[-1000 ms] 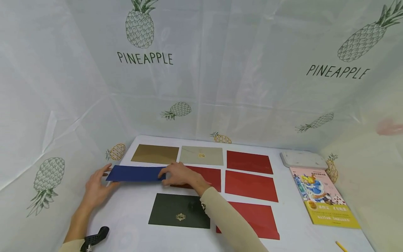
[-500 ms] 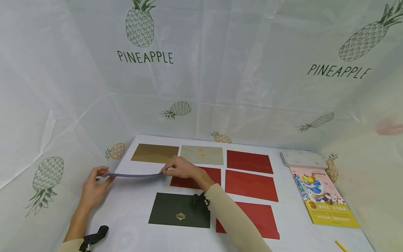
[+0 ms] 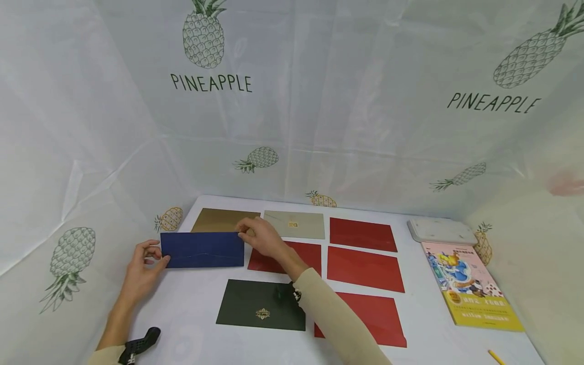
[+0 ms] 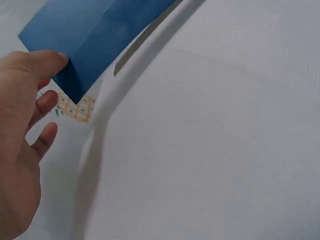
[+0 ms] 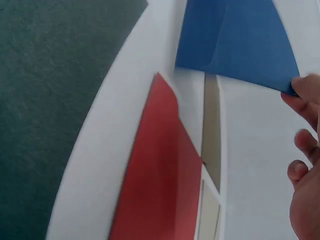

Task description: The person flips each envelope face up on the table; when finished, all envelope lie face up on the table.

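Note:
A blue envelope [image 3: 203, 249] is held up off the white table at the left in the head view, its broad side facing me. My left hand [image 3: 142, 268] pinches its left edge, thumb on the front face; the left wrist view shows the thumb on the blue envelope [image 4: 95, 40] near a corner. At the upper right corner, my right hand [image 3: 263, 237] pinches it between thumb and finger. In the right wrist view the right hand [image 5: 306, 135] has its other fingers curled below the envelope. A red envelope [image 3: 285, 257] lies beneath my right forearm.
Behind lie a gold envelope [image 3: 221, 219], partly covered, and a cream envelope [image 3: 303, 228]. Nearer is a dark green envelope [image 3: 255, 304]. Several red envelopes lie to the right, one being a red envelope [image 3: 365, 268]. A book [image 3: 470, 289], a white case [image 3: 440, 231] and a yellow pencil [image 3: 496, 357] are rightmost.
The blue envelope turned from a slanted view to edge-on, and now its broad face shows. My right hand has risen slightly; both hands kept their hold.

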Motion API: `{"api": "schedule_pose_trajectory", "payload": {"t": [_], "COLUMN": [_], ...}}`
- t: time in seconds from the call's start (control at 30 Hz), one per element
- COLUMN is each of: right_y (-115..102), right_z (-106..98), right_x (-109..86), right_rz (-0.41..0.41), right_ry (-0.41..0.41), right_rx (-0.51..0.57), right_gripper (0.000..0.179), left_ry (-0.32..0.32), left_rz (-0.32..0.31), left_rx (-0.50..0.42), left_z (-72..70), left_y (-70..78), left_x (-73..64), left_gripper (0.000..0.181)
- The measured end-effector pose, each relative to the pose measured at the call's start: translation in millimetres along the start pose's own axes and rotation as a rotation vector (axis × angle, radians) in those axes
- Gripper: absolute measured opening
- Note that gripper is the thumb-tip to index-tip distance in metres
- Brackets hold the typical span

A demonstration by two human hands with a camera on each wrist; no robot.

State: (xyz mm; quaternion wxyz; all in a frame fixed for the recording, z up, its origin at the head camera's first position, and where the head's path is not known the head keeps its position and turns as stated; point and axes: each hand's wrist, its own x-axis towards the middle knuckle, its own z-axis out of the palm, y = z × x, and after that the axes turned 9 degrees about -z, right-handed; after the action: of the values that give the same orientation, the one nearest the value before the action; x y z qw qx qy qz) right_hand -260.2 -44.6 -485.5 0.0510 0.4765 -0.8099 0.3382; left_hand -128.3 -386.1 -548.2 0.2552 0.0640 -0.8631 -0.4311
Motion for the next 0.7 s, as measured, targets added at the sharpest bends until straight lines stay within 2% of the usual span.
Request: {"api": "schedule_pose_trajectory", "payload": {"t": [0.17, 0.23, 0.3, 0.47, 0.6, 0.7], "right_y": [2.7, 4.9, 6.2, 8.4, 9.9, 11.6], "right_z": [10.2, 16.0, 21.0, 30.3, 33.6, 35.4], "right_x": [-0.1, -1.4, -3.4, -7.0, -7.8, -9.1], "right_rz": [-0.018, -0.021, -0.004, 0.078, 0.116, 0.138], "right_ry": [-0.044, -0.085, -0.123, -0.163, -0.183, -0.212], "right_rx": [-0.228, -0.330, -0.388, -0.429, -0.465, -0.491], "right_gripper": [0.015, 0.021, 0.029, 0.041, 0.049, 0.053], "left_ry": [-0.021, -0.030, -0.046, -0.072, -0.080, -0.110], "left_rz": [-0.015, -0.038, -0.052, -0.045, -0.054, -0.069], "left_rx": [0.009, 0.023, 0.046, 0.131, 0.203, 0.267], "left_z": [6.6, 10.0, 13.6, 18.9, 18.8, 18.2], "left_y": [-3.7, -3.6, -3.3, -2.0, -2.4, -1.9], "left_x": [0.5, 1.2, 2.2, 2.2, 1.1, 0.4], "left_gripper": [0.055, 0.051, 0.047, 0.040, 0.039, 0.041]}}
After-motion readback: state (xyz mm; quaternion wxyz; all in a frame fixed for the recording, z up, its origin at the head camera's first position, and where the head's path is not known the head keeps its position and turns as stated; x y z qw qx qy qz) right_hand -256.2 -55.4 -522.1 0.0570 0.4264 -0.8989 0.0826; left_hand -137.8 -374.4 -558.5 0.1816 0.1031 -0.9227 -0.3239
